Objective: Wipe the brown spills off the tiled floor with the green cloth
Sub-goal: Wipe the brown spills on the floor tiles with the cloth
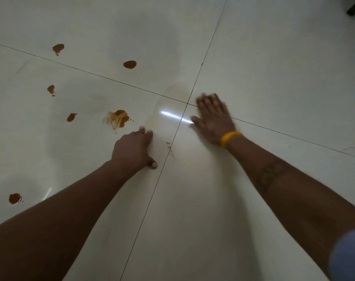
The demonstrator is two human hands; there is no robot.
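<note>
Right hand flat, fingers straight, pressing the blurred green cloth on the floor. Left hand braced on spread fingertips; brown spills lie to its left.

Indoor room, glossy tiled floor (unclear which)

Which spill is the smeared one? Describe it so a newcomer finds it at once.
Start where the dark grout lines cross in the middle of the tiled floor, then go to the tile on the left. The smeared spill lies just beyond the left hand. It is the biggest, orange-brown and streaky, whereas the others are small dark blobs.
</note>
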